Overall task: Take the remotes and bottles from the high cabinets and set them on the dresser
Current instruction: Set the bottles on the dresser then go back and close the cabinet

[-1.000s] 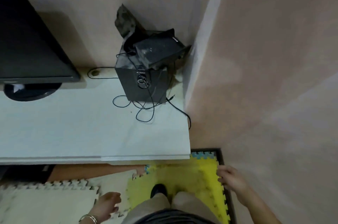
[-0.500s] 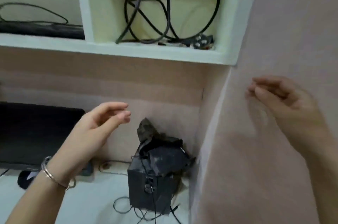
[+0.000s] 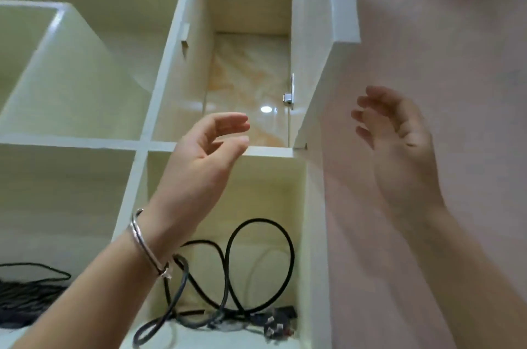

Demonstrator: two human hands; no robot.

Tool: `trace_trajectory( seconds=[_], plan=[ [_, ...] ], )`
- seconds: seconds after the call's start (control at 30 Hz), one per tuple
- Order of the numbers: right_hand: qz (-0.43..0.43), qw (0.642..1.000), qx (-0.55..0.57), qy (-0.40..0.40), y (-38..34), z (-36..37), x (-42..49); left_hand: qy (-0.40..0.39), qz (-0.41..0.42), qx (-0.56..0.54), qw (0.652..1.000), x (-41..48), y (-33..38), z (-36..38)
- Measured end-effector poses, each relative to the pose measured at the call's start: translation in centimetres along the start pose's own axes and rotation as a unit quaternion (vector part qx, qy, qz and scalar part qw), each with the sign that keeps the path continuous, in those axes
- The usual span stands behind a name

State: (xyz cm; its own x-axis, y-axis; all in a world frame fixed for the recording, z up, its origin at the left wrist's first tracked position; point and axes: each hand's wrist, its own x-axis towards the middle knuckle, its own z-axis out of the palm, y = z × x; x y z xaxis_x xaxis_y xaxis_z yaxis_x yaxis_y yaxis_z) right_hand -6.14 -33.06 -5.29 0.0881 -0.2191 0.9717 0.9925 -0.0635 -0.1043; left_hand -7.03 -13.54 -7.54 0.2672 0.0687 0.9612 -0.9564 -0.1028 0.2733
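2 empty, loosely spread hands, left hand (image 3: 199, 157) and right hand (image 3: 399, 143), reach toward a tall cream cabinet compartment (image 3: 248, 63); blind groping overhead could topple unseen items.

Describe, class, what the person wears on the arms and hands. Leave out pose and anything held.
Both forearms are bare, and no sleeve shows. The left wrist carries a thin silver metal bangle with a small clasp-like knob at its lower end. The left hand and right hand show no rings or gloves, and the right wrist has no band or watch.
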Motion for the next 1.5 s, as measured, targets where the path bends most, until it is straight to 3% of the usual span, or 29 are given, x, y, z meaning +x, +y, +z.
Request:
trace_trajectory(
  seconds=[0.13, 0.33, 0.43, 0.53, 0.67, 0.83, 0.93, 1.27, 1.5],
  plan=[
    [-0.008, 0.997, 0.05, -0.057, -1.5, 3.0, 2.3, -0.003, 0.026, -0.033, 0.999, 3.2, 2.2, 1.7],
    [-0.032, 0.994, 0.072, -0.073, -1.7, 5.6, 2.4, -0.019, 0.034, -0.053, 0.998, 4.8, 4.1, 1.2],
    [-0.047, 0.994, 0.019, -0.096, -1.4, 7.7, 2.0, -0.052, 0.021, -0.09, 0.994, 4.7, 4.4, -0.2],
    [-0.074, 0.981, -0.11, -0.142, -0.9, 10.6, 1.4, -0.059, -0.007, -0.139, 0.988, 4.8, 4.2, -3.3],
    [-0.085, 0.961, -0.216, -0.152, 0.7, 13.7, 1.0, 0.033, -0.042, -0.057, 0.997, 5.8, 2.0, -6.6],
    [-0.087, 0.957, -0.236, -0.144, 2.3, 15.0, 1.1, 0.108, 0.004, 0.067, 0.992, 7.2, -0.1, -8.8],
    [-0.089, 0.942, -0.281, -0.162, 3.2, 15.7, 1.3, 0.166, 0.038, 0.163, 0.972, 7.2, -1.5, -9.3],
    [-0.078, 0.873, -0.425, -0.225, 6.5, 17.7, 2.2, 0.185, -0.096, 0.342, 0.916, 9.6, -7.1, -10.1],
    [-0.085, 0.855, -0.461, -0.22, 7.1, 18.2, 2.2, 0.196, -0.095, 0.399, 0.891, 9.7, -8.3, -9.8]
  ],
)
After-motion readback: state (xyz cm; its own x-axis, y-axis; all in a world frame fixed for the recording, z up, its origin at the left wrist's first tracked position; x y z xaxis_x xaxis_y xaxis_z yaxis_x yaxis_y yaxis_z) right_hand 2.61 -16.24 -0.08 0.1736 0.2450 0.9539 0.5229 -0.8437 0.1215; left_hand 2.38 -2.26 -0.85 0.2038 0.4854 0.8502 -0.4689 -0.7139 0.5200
